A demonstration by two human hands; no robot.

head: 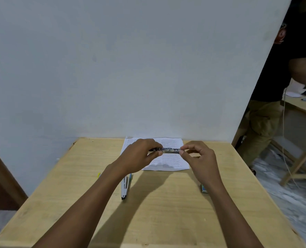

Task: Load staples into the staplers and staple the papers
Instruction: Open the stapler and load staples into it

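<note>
Both my hands hold a small metal stapler (170, 150) level above the printed papers (168, 161) at the far side of the wooden table (166, 208). My left hand (139, 156) pinches its left end. My right hand (198, 158) pinches its right end between thumb and forefinger. A second stapler (125, 187), white with a blue edge, lies opened out flat on the table under my left forearm. A small staple box (203, 188) sits partly hidden behind my right wrist.
A yellow-green object (98, 175) lies left of my left forearm. A white wall rises right behind the table. To the right, a person in a black shirt (277, 72) stands at another wooden table (302, 111). A brown door (1, 179) is at left.
</note>
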